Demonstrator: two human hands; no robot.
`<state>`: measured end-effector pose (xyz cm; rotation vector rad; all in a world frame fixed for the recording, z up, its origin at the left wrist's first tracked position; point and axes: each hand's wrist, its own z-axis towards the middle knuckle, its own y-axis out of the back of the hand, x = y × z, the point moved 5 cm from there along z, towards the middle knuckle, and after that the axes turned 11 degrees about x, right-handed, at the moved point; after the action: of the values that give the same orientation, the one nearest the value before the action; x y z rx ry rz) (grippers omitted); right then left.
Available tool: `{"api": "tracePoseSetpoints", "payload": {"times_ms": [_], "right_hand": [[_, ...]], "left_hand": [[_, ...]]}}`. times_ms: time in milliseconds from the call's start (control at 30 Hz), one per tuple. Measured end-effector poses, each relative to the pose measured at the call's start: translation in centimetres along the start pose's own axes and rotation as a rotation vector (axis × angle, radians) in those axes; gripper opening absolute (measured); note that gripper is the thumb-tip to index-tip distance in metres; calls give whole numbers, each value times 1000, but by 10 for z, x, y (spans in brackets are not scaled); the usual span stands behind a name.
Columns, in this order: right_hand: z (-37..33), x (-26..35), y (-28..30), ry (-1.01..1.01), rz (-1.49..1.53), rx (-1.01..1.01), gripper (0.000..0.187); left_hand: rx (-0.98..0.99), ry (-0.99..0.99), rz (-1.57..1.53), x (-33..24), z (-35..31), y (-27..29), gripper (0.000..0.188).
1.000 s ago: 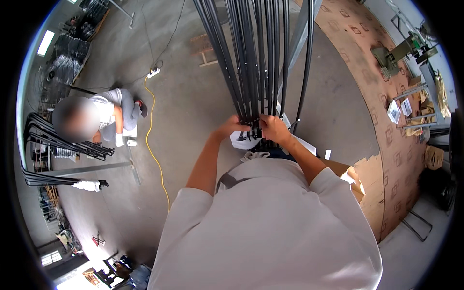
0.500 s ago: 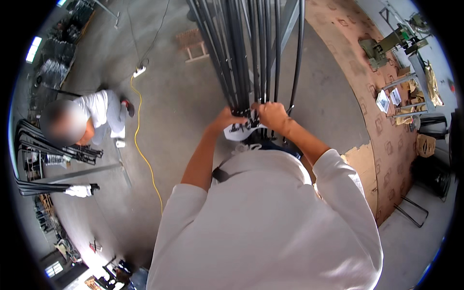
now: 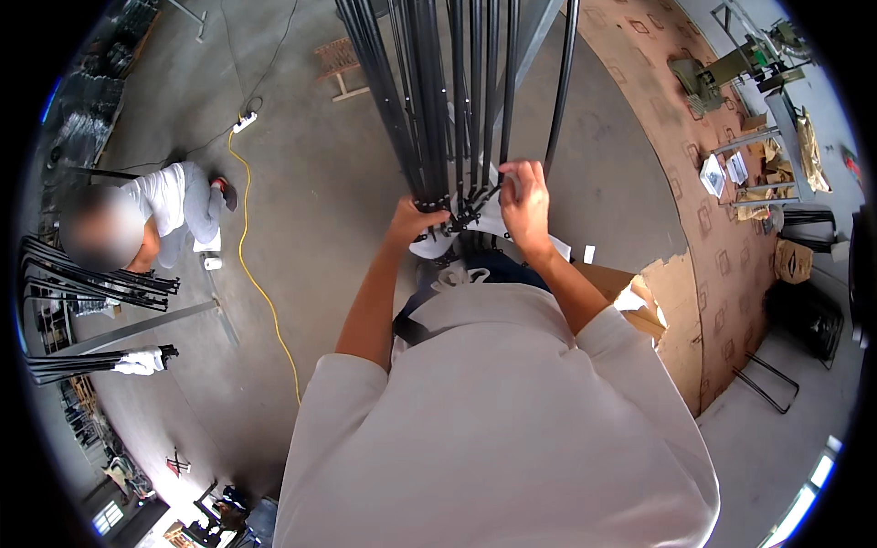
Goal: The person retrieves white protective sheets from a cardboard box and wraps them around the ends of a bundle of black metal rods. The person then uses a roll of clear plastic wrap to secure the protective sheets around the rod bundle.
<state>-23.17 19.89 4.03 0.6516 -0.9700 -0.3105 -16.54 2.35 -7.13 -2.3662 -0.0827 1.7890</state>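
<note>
A bundle of long black metal tubes [image 3: 429,100] runs toward me from the top of the view, their near ends gathered in front of my body. Around the left side of these ends my left hand [image 3: 413,222] is closed, its thumb lying over them. My right hand [image 3: 526,208] is raised at the right of the ends, with thumb and fingers curled together in a pinch. Whatever sits between those fingertips is too small to make out. White sheet-like material [image 3: 491,219] shows beneath the tube ends and between my hands.
An open cardboard box [image 3: 644,306] stands by my right forearm. A yellow cable [image 3: 258,274] crosses the floor to a white power strip [image 3: 244,122]. At the left a co-worker [image 3: 164,205] crouches by racked black tubes [image 3: 91,274]. A small wooden stool [image 3: 338,59] stands farther ahead.
My right hand has come off the tube ends and moved slightly right, its fingers now raised and pinched. My left hand stays on the bundle. The whole view has shifted slightly.
</note>
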Motion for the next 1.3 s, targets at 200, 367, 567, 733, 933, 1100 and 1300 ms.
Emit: {"api": "tracePoseSetpoints", "payload": {"times_ms": [200,367,567,733,933,1100,1300], "right_hand": [[-5,-32,-59,-537,641,294,39],[-11,-43,-57,-586,866,487,20],[-11,-84,-46,-549,857,472,8],[8,-115,-21,-578,837,382,9],[17,-148,-5,-568,10,190,45],[13,-22,2,-52,-192,60,44],[8,-15,-70,-295,888,821,30]], "left_hand": [[104,9,-35,-16,-5,1,35],[-15,-48,-15,-5,-9,2,32],[-20,68,54,10,-5,14,24],[-29,23,-3,-1,-12,10,25],[-22,36,-2,-13,-18,0,27],[-31,-2,-36,-13,-22,1,29],[-2,-21,-25,-13,-22,0,32]]}}
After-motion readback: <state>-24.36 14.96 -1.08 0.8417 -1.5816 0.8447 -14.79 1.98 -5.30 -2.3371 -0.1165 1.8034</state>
